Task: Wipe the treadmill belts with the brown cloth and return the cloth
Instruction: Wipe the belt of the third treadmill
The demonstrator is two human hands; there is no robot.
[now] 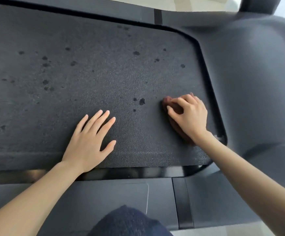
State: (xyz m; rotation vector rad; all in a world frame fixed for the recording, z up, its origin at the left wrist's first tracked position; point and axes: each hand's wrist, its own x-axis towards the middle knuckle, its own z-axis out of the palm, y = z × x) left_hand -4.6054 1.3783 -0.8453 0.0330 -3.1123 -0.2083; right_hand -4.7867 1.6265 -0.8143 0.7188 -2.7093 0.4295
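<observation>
A dark, rough treadmill belt (pixel 90 79) fills most of the head view, dotted with several darker wet-looking spots. My right hand (pixel 189 114) grips a bunched brown cloth (pixel 171 106) with curled fingers and holds it down on the belt near its right end. The cloth shows under the fingers and beside the wrist; the rest is hidden by the hand. My left hand (pixel 90 140) lies flat on the belt near its front edge, fingers straight and spread, holding nothing.
The grey plastic motor cover (pixel 250 79) curves round the belt's right end. A grey side rail (pixel 104 198) runs along the front, with a black strip (pixel 183 201) across it. My knee in dark fabric (pixel 128 222) is at the bottom.
</observation>
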